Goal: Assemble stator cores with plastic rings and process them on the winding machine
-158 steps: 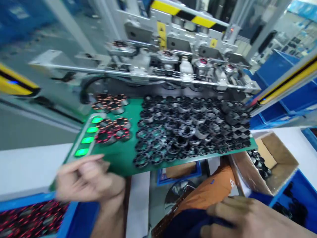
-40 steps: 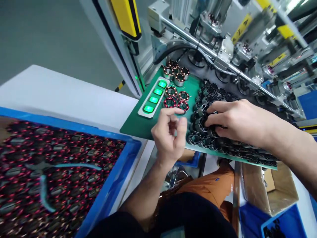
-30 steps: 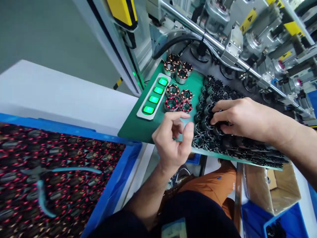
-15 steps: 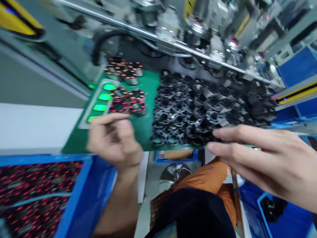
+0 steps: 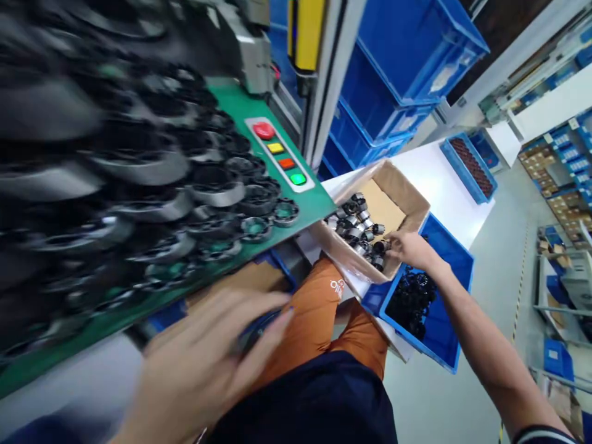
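Observation:
My right hand [image 5: 411, 250] reaches over a cardboard box [image 5: 411, 197], its fingers closed at a ring-shaped metal part [image 5: 382, 246] among the loose parts. Silver-and-black metal rings [image 5: 354, 225] lie heaped in the box. My left hand [image 5: 198, 357] is smeared by motion, with its fingers stretched out and nothing visible in them. It hovers in front of the edge of a green work surface [image 5: 319, 206]. Rows of black-and-silver rings [image 5: 215, 185] stand on that surface, the nearer ones blurred.
A blue bin [image 5: 462, 271] with black parts [image 5: 411, 302] sits beside the box. Stacked blue crates [image 5: 398, 55] stand behind a yellow-marked post [image 5: 308, 37]. A button panel [image 5: 280, 154] lies at the green surface's corner. Farther off, a blue tray [image 5: 469, 166] rests on a white table [image 5: 430, 166].
The view has swung to the right, away from the copper-wound parts. My right hand has moved from the black rings to the cardboard box. My left hand has opened from its curled shape.

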A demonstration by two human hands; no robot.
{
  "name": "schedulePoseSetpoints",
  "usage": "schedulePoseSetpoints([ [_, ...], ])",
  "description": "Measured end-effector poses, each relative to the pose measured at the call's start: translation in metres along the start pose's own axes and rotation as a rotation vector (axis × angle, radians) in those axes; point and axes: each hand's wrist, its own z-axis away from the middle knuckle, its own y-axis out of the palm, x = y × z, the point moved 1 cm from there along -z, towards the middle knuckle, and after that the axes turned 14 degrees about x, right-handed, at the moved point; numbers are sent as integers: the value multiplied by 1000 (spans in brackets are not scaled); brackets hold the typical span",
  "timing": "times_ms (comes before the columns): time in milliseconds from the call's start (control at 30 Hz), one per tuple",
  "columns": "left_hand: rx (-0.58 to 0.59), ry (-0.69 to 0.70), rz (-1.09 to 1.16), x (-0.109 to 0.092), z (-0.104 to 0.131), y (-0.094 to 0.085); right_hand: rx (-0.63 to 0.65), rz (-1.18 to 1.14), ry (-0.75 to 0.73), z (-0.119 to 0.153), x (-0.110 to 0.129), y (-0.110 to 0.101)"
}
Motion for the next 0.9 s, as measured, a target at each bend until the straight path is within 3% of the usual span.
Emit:
schedulePoseSetpoints([
  [100,297,114,-172,-8,-58,36,86,32,-35,-20,0,16],
  [233,728,-109,-495,-2,-148,99,162,85,-85,-36,4,16],
  [300,871,-189,-583,5,-174,119,186,120,-94,-41,7,15],
  [400,953,-228,-598,17,-189,131,203,166,-99,-47,13,15],
  [567,956,-192,-538,20,-192,127,143,187,-82,-37,12,7],
  [700,808,-122,-459,-13,-172,99,7,140,-74,9,2,-11],
  [800,695,-115,-302,-43,-121,64,-93,93,-188,66,8,-18],
  [900,484,-110,97,-61,-44,22,-295,14,-479,119,31,-15],
])
